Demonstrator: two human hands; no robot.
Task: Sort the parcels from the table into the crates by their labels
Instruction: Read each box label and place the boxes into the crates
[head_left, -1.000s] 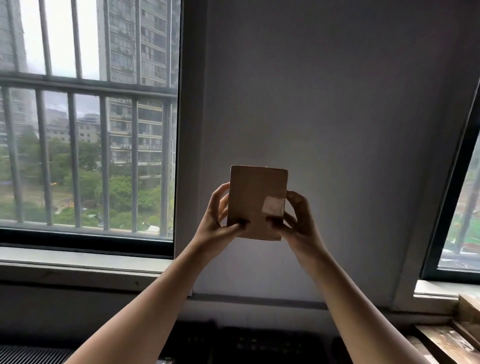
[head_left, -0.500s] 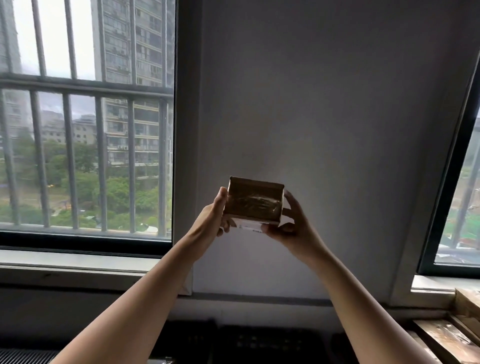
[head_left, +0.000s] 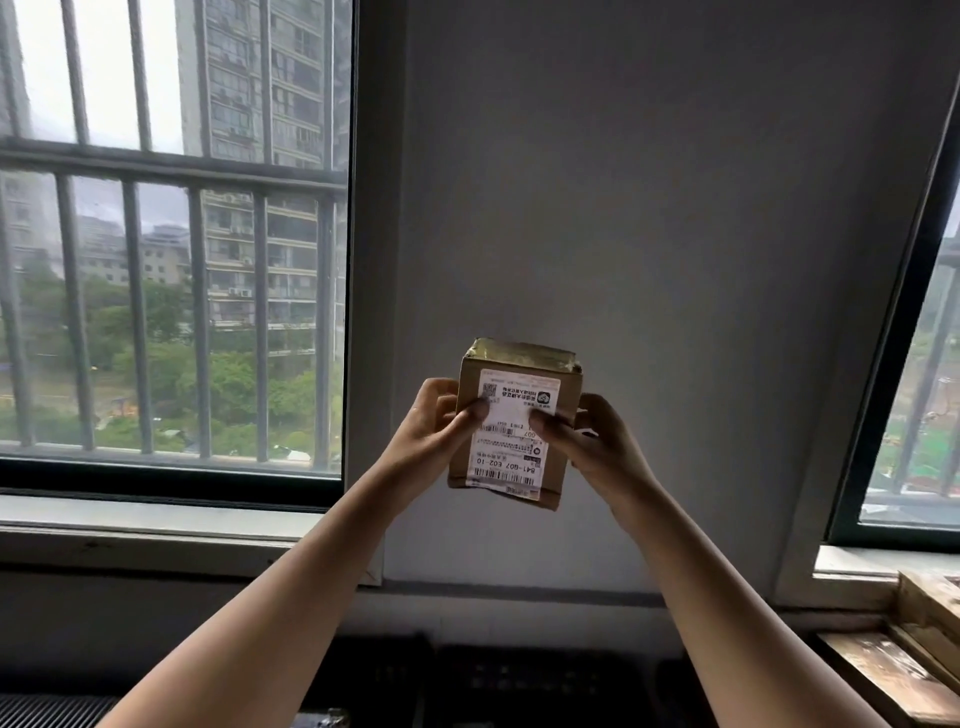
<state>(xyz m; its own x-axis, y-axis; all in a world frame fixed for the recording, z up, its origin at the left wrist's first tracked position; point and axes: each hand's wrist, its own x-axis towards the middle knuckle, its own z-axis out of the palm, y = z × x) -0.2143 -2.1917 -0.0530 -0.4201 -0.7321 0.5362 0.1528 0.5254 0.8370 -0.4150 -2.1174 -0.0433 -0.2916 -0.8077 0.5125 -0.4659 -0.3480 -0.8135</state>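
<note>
The parcel (head_left: 511, 447), a small cardboard box taped across its top, is held up in the air before the grey wall (head_left: 649, 208), well above anything it could rest on. It has been turned over within the last second: a plain cardboard face was shown first, then a taped side, and now the face carrying the white label (head_left: 519, 400) is presented to the camera. Reading it is judged to be the step needed before a crate is chosen. The label is seen upside down. "841-G07 E02-10" can be made out near its lower edge and "G07" again at mid-height, among barcodes and a QR code, while the small Chinese print is too fine to be read. The box is clamped from both sides: the left hand (head_left: 434, 431) and the right hand (head_left: 589, 441) are each curled round an edge, with both thumbs pressed on the label. A barred window (head_left: 171, 260) lies to the left. Whether the dark shapes at the bottom edge are crates cannot be told.
</note>
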